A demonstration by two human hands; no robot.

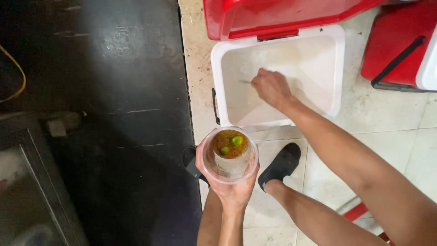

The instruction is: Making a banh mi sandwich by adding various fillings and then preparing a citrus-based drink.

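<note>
Here left hand (230, 187) fingers wrap clear plastic cup (230, 155) from below; right hand (271, 86) fingers pinch a thin utensil (246, 82) inside the open white cooler (337, 73).

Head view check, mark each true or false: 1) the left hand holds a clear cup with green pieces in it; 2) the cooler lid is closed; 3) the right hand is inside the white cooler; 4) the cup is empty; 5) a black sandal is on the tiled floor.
1) True: the left hand holds the clear cup with two green pieces.
2) False: the red lid stands open over the white cooler.
3) True: the right hand reaches inside, grip closed on a thin handle.
4) False: it holds brownish contents.
5) True: the black sandal is there.
</note>
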